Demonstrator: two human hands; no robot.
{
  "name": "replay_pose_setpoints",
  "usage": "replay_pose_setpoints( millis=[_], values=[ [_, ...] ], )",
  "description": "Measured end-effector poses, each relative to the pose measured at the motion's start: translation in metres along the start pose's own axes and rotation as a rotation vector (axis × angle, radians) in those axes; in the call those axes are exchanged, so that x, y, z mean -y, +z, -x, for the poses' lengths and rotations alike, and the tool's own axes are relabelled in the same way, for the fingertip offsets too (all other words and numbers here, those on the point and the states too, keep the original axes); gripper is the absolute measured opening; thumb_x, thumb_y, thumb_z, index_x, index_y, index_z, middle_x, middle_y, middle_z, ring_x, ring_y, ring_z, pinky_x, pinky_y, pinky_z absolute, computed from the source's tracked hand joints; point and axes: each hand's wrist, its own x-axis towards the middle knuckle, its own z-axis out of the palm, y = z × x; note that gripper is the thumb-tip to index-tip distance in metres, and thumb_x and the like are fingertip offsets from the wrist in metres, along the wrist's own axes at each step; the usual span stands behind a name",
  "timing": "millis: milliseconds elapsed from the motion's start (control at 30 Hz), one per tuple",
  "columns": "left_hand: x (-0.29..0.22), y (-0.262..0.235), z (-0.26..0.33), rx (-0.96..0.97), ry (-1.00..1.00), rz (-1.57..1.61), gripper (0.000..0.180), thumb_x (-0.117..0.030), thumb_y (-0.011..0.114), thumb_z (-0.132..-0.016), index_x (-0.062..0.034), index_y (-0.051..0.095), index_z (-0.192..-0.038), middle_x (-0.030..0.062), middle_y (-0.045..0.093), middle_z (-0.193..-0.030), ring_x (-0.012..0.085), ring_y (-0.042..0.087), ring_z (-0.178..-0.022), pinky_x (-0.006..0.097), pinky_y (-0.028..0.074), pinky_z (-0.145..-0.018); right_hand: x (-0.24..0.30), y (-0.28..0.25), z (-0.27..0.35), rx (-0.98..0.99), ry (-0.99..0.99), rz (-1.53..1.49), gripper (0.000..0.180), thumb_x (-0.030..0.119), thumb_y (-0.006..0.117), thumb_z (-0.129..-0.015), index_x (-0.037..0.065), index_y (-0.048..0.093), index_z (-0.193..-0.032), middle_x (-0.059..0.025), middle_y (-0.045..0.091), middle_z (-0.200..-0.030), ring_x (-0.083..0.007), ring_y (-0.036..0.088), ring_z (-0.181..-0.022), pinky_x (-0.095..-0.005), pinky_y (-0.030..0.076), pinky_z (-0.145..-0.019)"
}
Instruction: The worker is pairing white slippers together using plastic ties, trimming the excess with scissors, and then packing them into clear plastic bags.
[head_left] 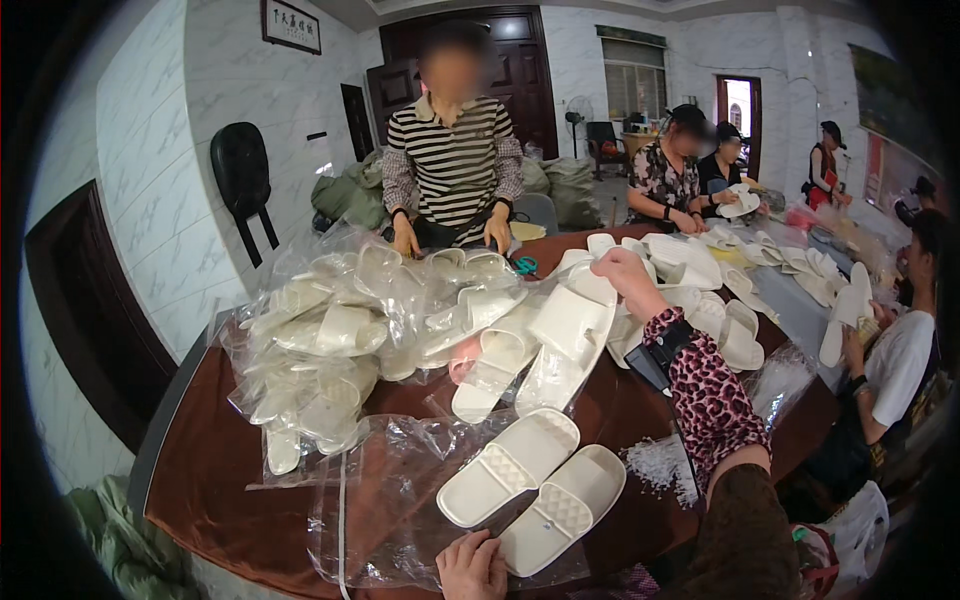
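Worktop (205, 480): brown-covered, rim curved by the lens. At the near edge, left hand (473, 567): fingers bent, tips at the sole edge of the closer slide of a cream slipper pair (510, 462) with quilted straps. Cannot tell whether this grip pinches the sole or only rests by it. Clear plastic bag (375, 495) spread flat to the left and around the pair; on it or inside it, cannot tell. Small white pieces (658, 468) scattered to the right, kind unclear.

Farther in, right hand (632, 283): grip closed, thumb and fingers pinching the toe end of a cream slide (568, 325), which slants down toward the near pair. Left of it, heaped clear bags (300, 385), cream slippers inside. Right, a loose heap of cream slippers (690, 262); crumpled clear film (785, 380) just nearer.

Turquoise-handled scissors (525, 265) beyond the bagged heap. Across the worktop, person in striped shirt (455, 165), both hands at the heap's far side. Along the right side, more people at work; one in white top (900, 370) holds a slipper (850, 305). Behind: green sacks (350, 192), marbled walls (140, 150), dark panelled door (520, 85).
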Motion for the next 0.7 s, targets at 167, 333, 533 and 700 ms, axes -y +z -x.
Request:
replay_pose_setpoints(
  millis=[167, 333, 533, 700],
  values=[
    [0.0, 0.002, 0.002, 0.014, -0.006, 0.003, 0.027, -0.008, 0.061, -0.075, -0.0071, 0.062, -0.103, 0.0097, 0.059, -0.111, 0.0307, 0.052, -0.107, 0.042, 0.037, -0.092, 0.002, -0.034, 0.007, -0.11, -0.016, -0.144, 0.015, 0.014, 0.067, -0.075, 0.001, 0.059, -0.073, -0.0021, 0.056, -0.068, -0.0118, 0.051, -0.063, -0.0278, 0.039, -0.055],
    [-0.001, 0.001, -0.003, 0.027, 0.059, -0.08, 0.026, -0.01, 0.061, -0.079, -0.0062, 0.062, -0.105, 0.0113, 0.063, -0.104, 0.0291, 0.059, -0.097, 0.041, 0.044, -0.086, 0.006, -0.093, 0.022, -0.008, -0.104, 0.06, 0.019, 0.02, 0.067, -0.078, 0.003, 0.059, -0.075, -0.0009, 0.053, -0.065, -0.0098, 0.051, -0.058, -0.0267, 0.04, -0.052],
    [0.002, 0.006, -0.01, 0.051, -0.018, -0.006, 0.023, -0.005, 0.063, -0.075, -0.0065, 0.061, -0.098, 0.0104, 0.06, -0.107, 0.0315, 0.054, -0.101, 0.043, 0.038, -0.088, 0.014, -0.146, 0.058, 0.19, 0.305, 0.241, 0.043, 0.042, 0.054, -0.087, 0.002, 0.06, -0.074, -0.0031, 0.053, -0.061, -0.0132, 0.05, -0.049, -0.0277, 0.04, -0.043],
    [-0.002, 0.005, -0.007, 0.085, -0.044, -0.021, 0.024, -0.006, 0.062, -0.077, -0.005, 0.06, -0.1, 0.0108, 0.06, -0.108, 0.0315, 0.053, -0.104, 0.043, 0.036, -0.091, -0.024, -0.173, 0.047, 0.32, 0.472, 0.65, 0.05, 0.046, 0.051, -0.087, -0.001, 0.063, -0.073, -0.0084, 0.06, -0.063, -0.016, 0.057, -0.049, -0.0283, 0.045, -0.045]
  ],
)
